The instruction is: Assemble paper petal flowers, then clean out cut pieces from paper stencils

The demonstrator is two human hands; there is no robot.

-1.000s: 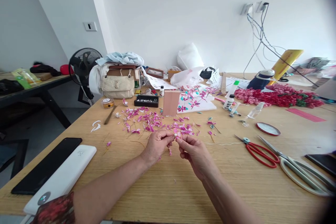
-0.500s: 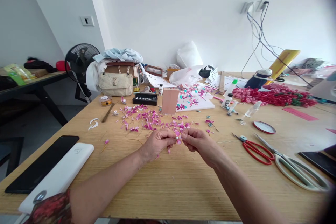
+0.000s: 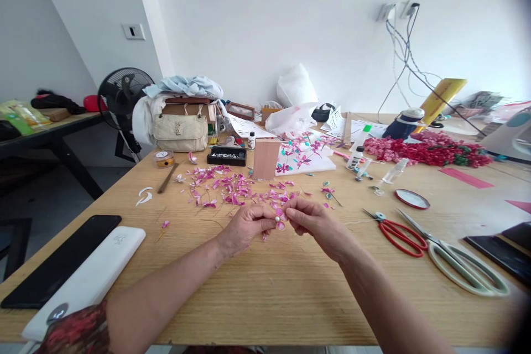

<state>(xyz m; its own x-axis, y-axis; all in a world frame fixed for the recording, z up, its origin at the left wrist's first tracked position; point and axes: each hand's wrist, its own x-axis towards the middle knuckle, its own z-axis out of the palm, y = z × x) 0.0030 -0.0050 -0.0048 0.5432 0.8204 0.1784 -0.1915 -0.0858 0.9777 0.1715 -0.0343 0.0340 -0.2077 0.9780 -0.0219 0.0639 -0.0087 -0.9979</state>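
Between my two hands is a small pink flower (image 3: 281, 225) with a white bead at its centre. My left hand (image 3: 249, 227) pinches it from the left, its thumb and forefinger closed beside the bead. From the right, my right hand (image 3: 309, 215) pinches a petal at the flower's edge. The underside of the flower is hidden by my fingers. Just beyond my hands, many loose pink petals and wired pieces (image 3: 232, 185) lie scattered over the wooden table (image 3: 257, 298).
Red-handled scissors (image 3: 402, 237) and larger pale-handled scissors (image 3: 464, 265) lie at the right. A black phone (image 3: 62, 257) and a white power bank (image 3: 89, 276) are at the left. Behind the petals stand a wooden block (image 3: 266, 159), a black tray (image 3: 226, 156) and small bottles (image 3: 355, 159).
The view has shifted slightly, so the table items appear a little further left. My hands stay together at the flower, whose lower petal shows more plainly now.
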